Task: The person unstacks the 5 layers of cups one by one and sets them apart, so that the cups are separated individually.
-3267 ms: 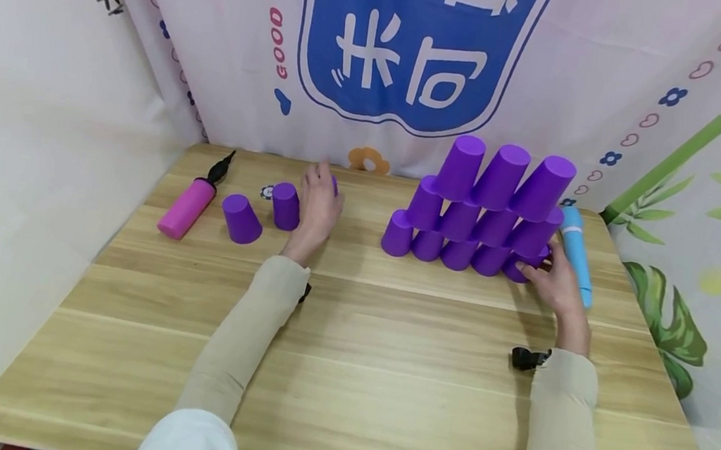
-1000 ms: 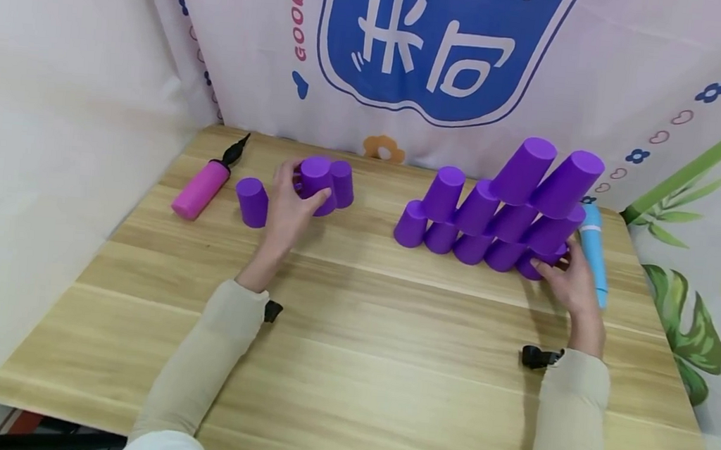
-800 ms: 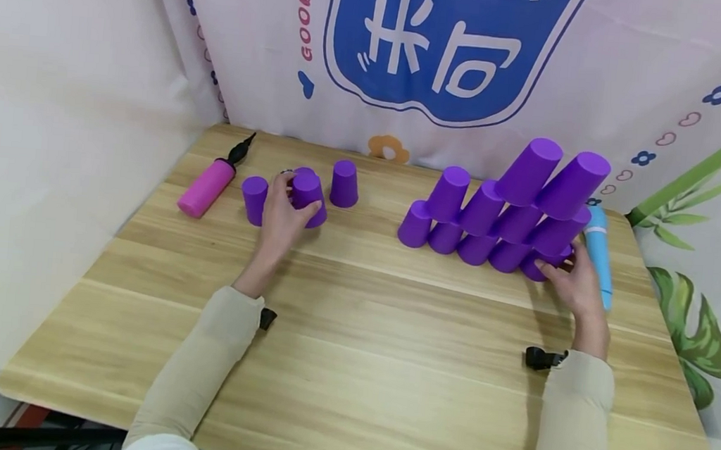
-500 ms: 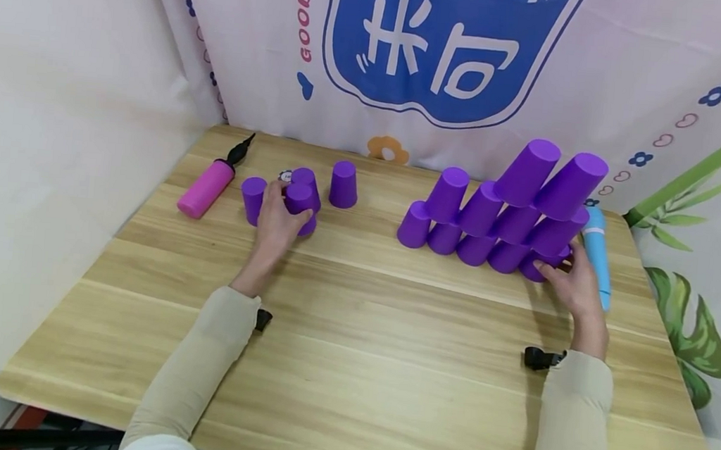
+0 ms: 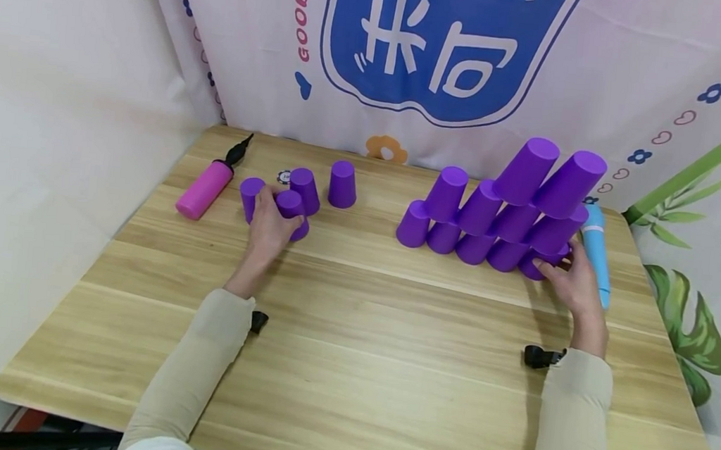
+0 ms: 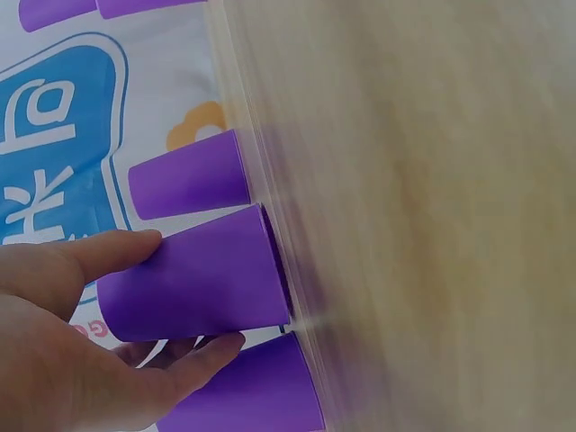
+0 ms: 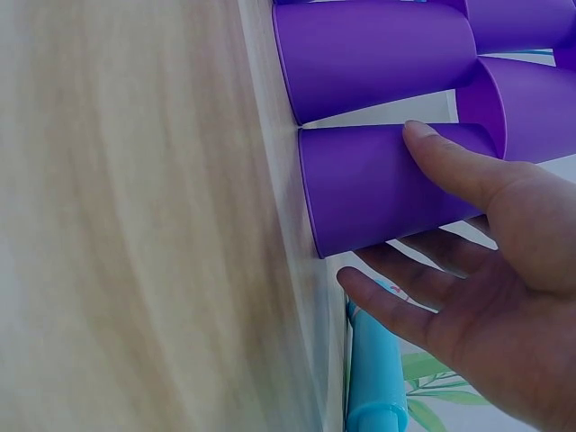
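My left hand (image 5: 269,226) grips an upside-down purple cup (image 5: 291,205) at the table's left, thumb on one side and fingers on the other. In the left wrist view, that cup's rim is right at the tabletop. Close around it stand three more upside-down purple cups: one (image 5: 250,195) partly behind the hand, one (image 5: 306,191) just behind, one (image 5: 342,183) farther right. At the right, my right hand (image 5: 575,281) holds the end cup (image 7: 387,184) of a cup stack's bottom row, thumb against its wall. Two cups (image 5: 530,171) top the stack, leaning in the head view.
A pink hand pump (image 5: 203,190) with a black nozzle lies at the far left, and a small round chip (image 5: 284,177) behind the loose cups. A light-blue tube-shaped thing (image 5: 596,254) lies right of the stack. A printed cloth (image 5: 250,96) hangs behind the wooden table (image 5: 387,368).
The stack's top row went from three cups to two. My left hand brought a cup to the left group, then moved it left and nearer. The right hand stays at the end cup.
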`<state>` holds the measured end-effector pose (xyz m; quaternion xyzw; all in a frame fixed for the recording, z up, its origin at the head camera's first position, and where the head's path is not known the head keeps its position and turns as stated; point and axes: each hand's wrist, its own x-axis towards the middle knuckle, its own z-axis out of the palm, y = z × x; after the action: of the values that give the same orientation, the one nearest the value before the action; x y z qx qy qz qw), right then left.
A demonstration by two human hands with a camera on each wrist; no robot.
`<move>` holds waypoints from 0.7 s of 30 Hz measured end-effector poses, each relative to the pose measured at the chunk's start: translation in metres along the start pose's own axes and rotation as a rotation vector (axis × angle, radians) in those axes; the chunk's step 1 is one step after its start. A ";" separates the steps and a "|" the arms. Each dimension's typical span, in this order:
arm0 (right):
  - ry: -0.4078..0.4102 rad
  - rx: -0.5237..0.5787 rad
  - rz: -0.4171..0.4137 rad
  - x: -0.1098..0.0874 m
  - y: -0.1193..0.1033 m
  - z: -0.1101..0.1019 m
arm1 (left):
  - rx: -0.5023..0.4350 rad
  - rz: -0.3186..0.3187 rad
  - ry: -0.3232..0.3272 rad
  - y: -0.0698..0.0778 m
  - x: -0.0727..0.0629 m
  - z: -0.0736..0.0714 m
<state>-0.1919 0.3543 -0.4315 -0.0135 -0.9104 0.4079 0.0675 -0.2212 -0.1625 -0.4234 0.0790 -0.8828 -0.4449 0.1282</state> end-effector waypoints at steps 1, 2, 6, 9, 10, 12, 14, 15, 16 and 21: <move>-0.001 -0.003 0.003 0.000 -0.001 0.000 | 0.003 -0.002 -0.002 -0.001 0.000 -0.001; -0.001 -0.004 0.005 0.000 -0.001 0.000 | 0.005 -0.004 -0.003 -0.001 0.000 -0.001; -0.004 -0.001 0.010 -0.001 -0.002 -0.001 | 0.009 0.000 -0.018 -0.003 0.000 -0.002; -0.006 -0.002 0.014 -0.002 0.000 0.000 | 0.018 0.007 -0.035 -0.004 -0.001 -0.002; -0.007 -0.004 0.018 -0.002 0.000 0.001 | 0.020 0.010 -0.037 -0.004 -0.001 -0.002; -0.005 -0.004 0.018 -0.001 0.001 0.001 | 0.031 0.019 -0.041 -0.003 -0.003 -0.003; -0.003 -0.003 0.021 0.000 0.002 0.001 | 0.056 0.040 -0.030 0.001 -0.005 -0.006; -0.001 0.000 0.019 0.000 0.002 0.001 | 0.072 0.058 -0.019 0.005 -0.007 -0.008; 0.000 0.003 0.016 0.000 0.001 0.001 | 0.085 0.079 -0.008 0.010 -0.009 -0.010; 0.008 0.010 0.006 0.001 0.000 0.000 | 0.096 0.293 0.039 0.062 -0.016 -0.014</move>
<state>-0.1926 0.3544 -0.4311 -0.0175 -0.9080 0.4127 0.0702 -0.2032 -0.1326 -0.3678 -0.0361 -0.9024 -0.3774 0.2047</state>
